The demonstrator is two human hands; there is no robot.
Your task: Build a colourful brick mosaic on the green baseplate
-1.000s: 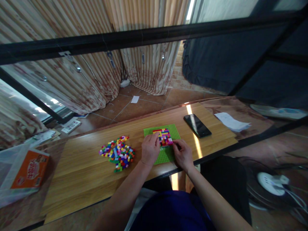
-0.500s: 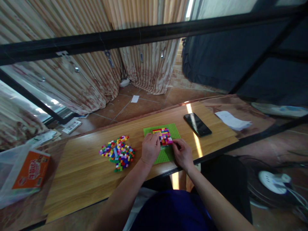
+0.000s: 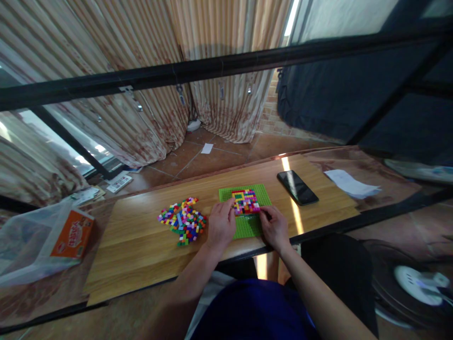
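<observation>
A flat block of small multicoloured toy bricks [image 3: 247, 202] is on a green studded baseplate [image 3: 249, 227]. Whether the block is pressed down or slightly raised, I cannot tell. A yellow-edged green patch shows in its upper left part. At the block's left edge is my left hand [image 3: 221, 222], fingers together and bent against it, their tips partly hidden. My right hand [image 3: 275, 227] pinches at the lower right corner, thumb and forefinger close together on the block. Left of my left hand, a loose heap of mixed bricks [image 3: 184, 221] lies on the wooden table.
A black phone [image 3: 297, 187] lies right of the baseplate on the wooden table [image 3: 130, 250]. Beyond it are white papers [image 3: 352, 183]. A clear plastic bin [image 3: 33, 245] with an orange label stands at the left. A dark metal bar [image 3: 226, 66] crosses above the far side.
My left hand has drawn back from over the bricks toward the block's left edge, uncovering its upper left part. My right hand stays at the lower right corner. The view has shifted slightly left.
</observation>
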